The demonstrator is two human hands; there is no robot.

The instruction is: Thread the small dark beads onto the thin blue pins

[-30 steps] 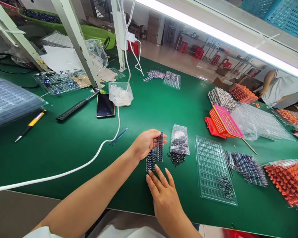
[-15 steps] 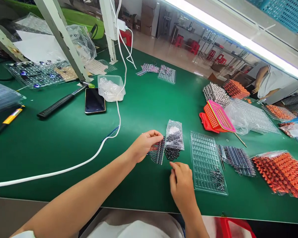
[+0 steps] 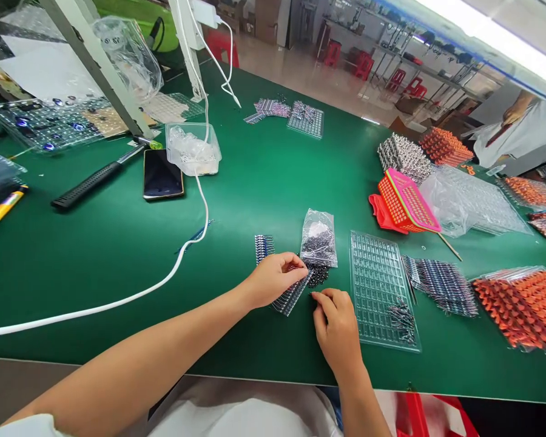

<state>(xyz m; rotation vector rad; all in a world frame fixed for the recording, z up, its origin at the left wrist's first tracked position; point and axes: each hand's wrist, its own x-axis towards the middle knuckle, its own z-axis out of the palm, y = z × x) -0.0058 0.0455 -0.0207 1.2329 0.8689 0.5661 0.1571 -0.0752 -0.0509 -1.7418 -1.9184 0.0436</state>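
As the left hand (image 3: 273,280) pinches a pin strip (image 3: 292,297) near the black beads (image 3: 319,275), seemingly for easy reach, I can't tell whether the bunched right hand (image 3: 339,325) grips anything.

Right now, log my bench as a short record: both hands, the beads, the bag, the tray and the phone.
Left hand: pinching a dark comb-like strip
Right hand: fingers curled near the beads; grip unclear
Black beads: loose pile at the bag's near end
Bag: clear plastic, dark contents
Tray: clear, right of right hand, loose pieces at one corner
Phone: screen dark, beside the hammer
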